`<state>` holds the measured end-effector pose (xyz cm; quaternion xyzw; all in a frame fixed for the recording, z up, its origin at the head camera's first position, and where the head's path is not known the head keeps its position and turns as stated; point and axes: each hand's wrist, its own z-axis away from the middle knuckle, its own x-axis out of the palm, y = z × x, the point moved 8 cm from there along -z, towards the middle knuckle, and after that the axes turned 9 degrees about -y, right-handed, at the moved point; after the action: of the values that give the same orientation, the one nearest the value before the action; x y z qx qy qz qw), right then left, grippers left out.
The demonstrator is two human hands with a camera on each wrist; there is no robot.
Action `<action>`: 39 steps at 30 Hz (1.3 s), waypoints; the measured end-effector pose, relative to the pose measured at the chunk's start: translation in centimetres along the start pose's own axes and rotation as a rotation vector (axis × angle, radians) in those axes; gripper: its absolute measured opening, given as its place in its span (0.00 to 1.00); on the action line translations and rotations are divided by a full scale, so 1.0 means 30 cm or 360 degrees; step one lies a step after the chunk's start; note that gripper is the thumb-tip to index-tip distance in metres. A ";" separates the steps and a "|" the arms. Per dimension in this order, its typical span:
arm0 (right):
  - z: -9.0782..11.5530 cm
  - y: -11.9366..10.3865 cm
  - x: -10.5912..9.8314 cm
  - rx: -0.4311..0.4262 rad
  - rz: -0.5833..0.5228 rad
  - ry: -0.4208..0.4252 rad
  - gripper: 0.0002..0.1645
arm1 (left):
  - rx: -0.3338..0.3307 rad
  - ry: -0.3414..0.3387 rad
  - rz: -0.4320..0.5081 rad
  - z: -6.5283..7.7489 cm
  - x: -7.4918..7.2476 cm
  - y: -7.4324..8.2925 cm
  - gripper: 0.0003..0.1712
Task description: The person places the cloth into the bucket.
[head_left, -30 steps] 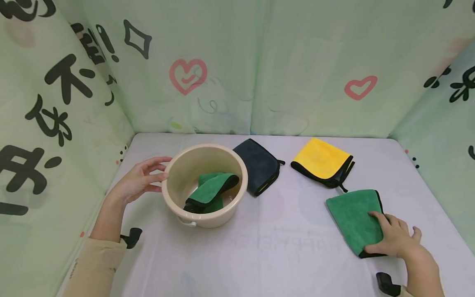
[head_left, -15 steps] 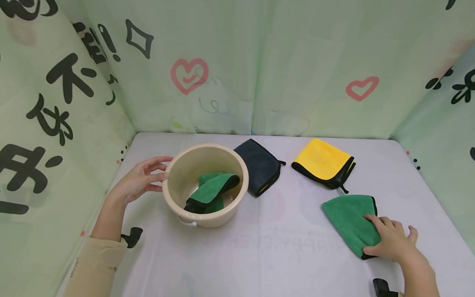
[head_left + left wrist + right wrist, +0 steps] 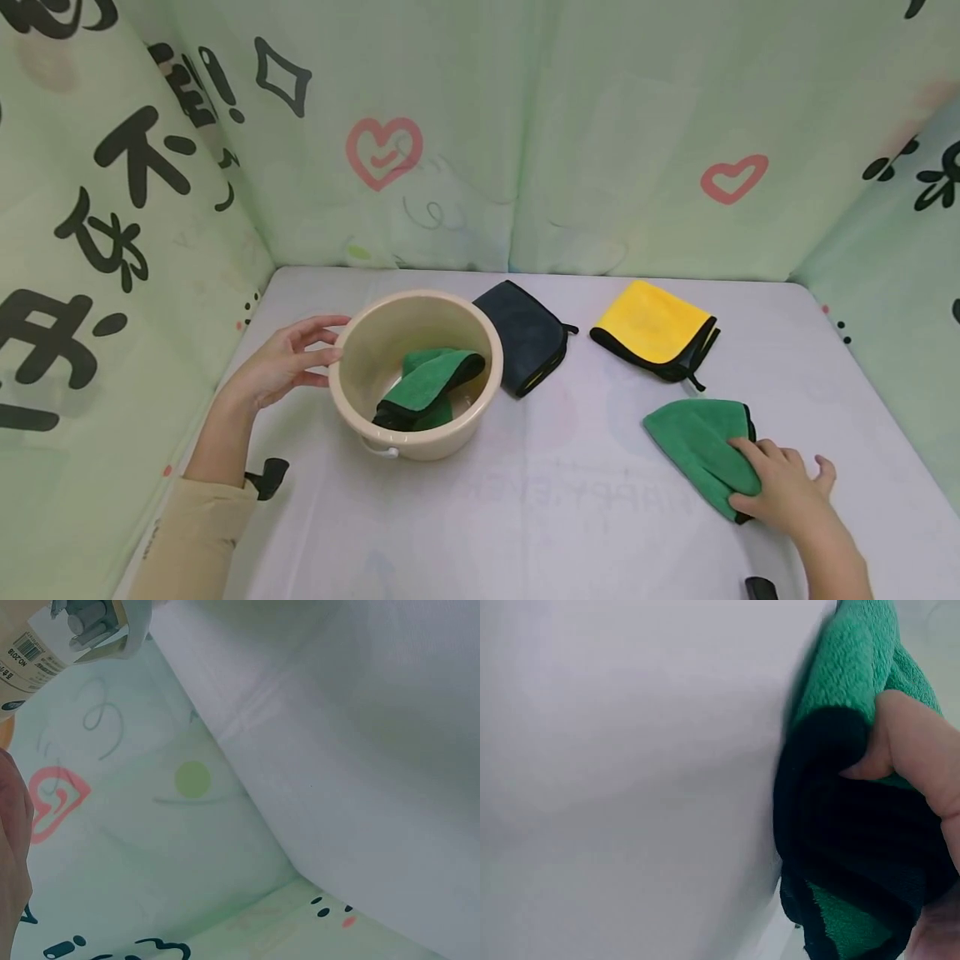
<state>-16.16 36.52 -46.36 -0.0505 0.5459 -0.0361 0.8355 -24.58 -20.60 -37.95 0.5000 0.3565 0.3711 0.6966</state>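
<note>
Pinching a green cloth (image 3: pixel 697 450) is the right hand (image 3: pixel 783 492), a relaxed left hand (image 3: pixel 288 362) touching the bucket (image 3: pixel 442 444)

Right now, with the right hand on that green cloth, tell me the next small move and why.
Probably shift the green cloth toward the beige bucket: the right hand pinches its edge, the left hand has its fingertips at the bucket's side, and a second green cloth lies inside.

Cloth (image 3: pixel 423 392) in bucket (image 3: pixel 435 448), second cloth (image 3: pixel 527 337) at bucket's right, third cloth (image 3: pixel 654 323) farther right, fourth cloth (image 3: pixel 697 446) before third.
</note>
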 end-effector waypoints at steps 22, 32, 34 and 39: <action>0.053 -0.069 -0.122 -0.0164 0.0044 0.0540 0.34 | 0.0006 -0.0010 0.0013 0.000 0.002 0.000 0.33; 0.050 -0.166 -0.292 -0.0316 0.0072 0.0776 0.34 | 0.0002 0.0000 0.0018 0.001 0.001 0.002 0.33; 0.046 -0.192 -0.322 -0.0361 0.0063 0.0810 0.33 | 0.0000 0.0000 0.0023 0.001 0.001 0.002 0.33; 0.033 -0.280 -0.392 -0.0481 0.0072 0.0887 0.31 | -0.0001 0.0002 0.0024 -0.001 0.002 -0.001 0.33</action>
<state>-20.01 29.59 -34.24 -0.1502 0.7541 0.0517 0.6373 -24.58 -20.55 -38.00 0.5021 0.3532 0.3768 0.6937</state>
